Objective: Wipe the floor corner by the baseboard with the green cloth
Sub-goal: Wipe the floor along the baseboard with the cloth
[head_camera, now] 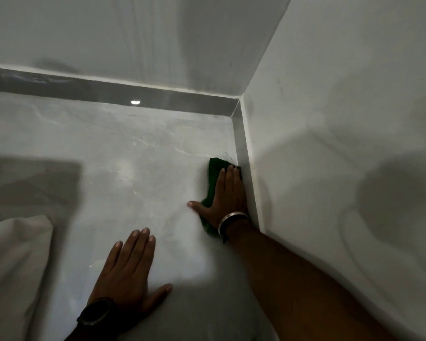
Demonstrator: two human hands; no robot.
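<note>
A green cloth (213, 172) lies flat on the glossy grey floor (123, 153), right against the grey baseboard (241, 146) of the right wall. My right hand (223, 195) presses down on the cloth with its fingers stretched forward, and most of the cloth is hidden under the palm. A silver bangle circles that wrist. The floor corner (233, 115), where the two baseboards meet, lies a little ahead of the cloth. My left hand (129, 269) rests flat on the bare floor, fingers spread, with a black watch at the wrist.
White walls (342, 119) close in the space at the back and on the right. A dark baseboard strip (108, 91) runs along the back wall. A fold of white fabric (12, 262) lies at the lower left, with a dark shadowed patch (32, 183) above it.
</note>
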